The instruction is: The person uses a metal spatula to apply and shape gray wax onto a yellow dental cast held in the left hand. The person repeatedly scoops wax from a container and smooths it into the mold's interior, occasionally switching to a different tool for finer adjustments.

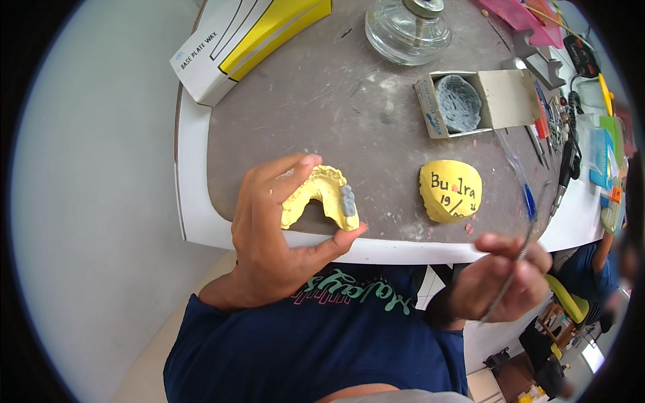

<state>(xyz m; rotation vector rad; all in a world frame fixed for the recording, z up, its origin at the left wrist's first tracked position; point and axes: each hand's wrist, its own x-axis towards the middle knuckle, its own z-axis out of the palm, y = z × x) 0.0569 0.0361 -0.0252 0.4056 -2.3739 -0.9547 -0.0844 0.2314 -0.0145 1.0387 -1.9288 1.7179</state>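
My left hand point(262, 232) grips a yellow horseshoe-shaped dental cast point(328, 187) between thumb and fingers, just above the table's front edge. Dark grey wax teeth point(348, 201) sit along the right side of its arch. Off the table edge to the right, my right hand point(496, 281) is closed around a thin metal carving instrument point(522, 252), which is slightly blurred and points up and away. Between the two hands, farther back, a second yellow cast point(435, 180) lies with its handwritten flat side up.
Behind the second cast stands an opened small box point(489, 101) holding a round grey wax block point(458, 103). A glass spirit lamp point(408, 30) is at the back, a yellow-and-white carton point(252, 40) at the far left. Several tools and cables crowd the right side; another person point(584, 272) sits beyond.
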